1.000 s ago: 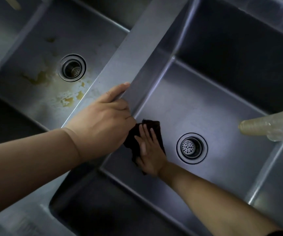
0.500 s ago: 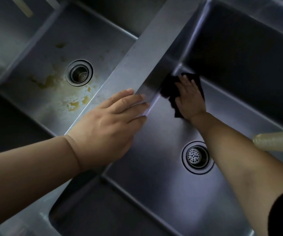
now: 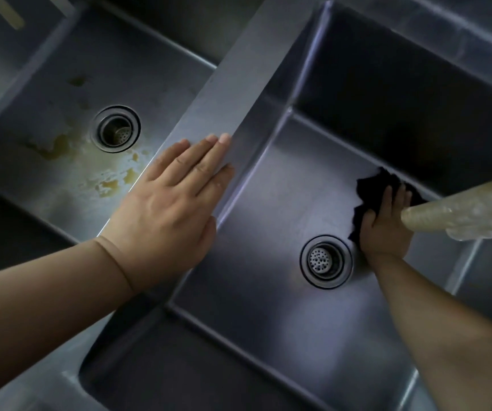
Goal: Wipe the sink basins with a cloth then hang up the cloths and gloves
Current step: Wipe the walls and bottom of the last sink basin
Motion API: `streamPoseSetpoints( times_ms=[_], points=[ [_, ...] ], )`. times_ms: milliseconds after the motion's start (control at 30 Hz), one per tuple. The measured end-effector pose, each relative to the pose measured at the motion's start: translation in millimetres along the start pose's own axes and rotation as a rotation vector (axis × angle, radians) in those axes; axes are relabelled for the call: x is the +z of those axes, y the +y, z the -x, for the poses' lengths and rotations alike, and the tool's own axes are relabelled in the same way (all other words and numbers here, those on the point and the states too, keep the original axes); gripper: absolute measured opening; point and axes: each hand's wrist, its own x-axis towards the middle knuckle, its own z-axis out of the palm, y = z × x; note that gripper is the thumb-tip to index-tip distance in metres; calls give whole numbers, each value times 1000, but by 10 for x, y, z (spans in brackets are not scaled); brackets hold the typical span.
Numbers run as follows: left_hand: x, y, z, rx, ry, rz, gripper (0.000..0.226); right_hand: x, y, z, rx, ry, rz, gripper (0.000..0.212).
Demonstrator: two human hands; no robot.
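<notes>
Head view: pale hose (image 3: pixel 461 215) across right hand (image 3: pixel 387 229) on cloth (image 3: pixel 372 188).

R steel sink basin (image 3: pixel 268 203): floor bare from the L wall across to the round perforated drain strainer (image 3: pixel 326 261), and along the near wall, so a hand can pass there. Far-R part of the floor is taken: R hand (image 3: pixel 387 225) presses flat on a black crumpled cloth (image 3: pixel 370 188) by the far wall, just beside the strainer. A pale translucent hose-like tube (image 3: pixel 461 213) juts in from the R edge above that hand, blocking entry from that side. L hand (image 3: pixel 167 212) lies flat on the steel divider ledge (image 3: pixel 238 69); far stretch of the ledge is bare. L stained basin (image 3: pixel 61 129) holds only its own drain (image 3: pixel 116 129).
</notes>
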Motion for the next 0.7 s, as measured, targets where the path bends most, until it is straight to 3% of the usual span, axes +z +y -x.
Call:
streamPoseSetpoints(
  times_ms=[133, 267, 433, 700],
  points=[
    [19, -18, -3, 15, -16, 23, 52, 75, -258, -81, 225, 43, -39, 72],
    [45, -33, 7, 16, -3, 29, 46, 249, -668, -350, 471, -14, 31, 73],
    [47, -36, 10, 15, -4, 36, 41, 426, -1133, -516, 192, -19, 65, 73],
    [58, -29, 28, 13, 8, 29, 42, 650, -1611, 159, -276, -91, 141, 74]
  ],
)
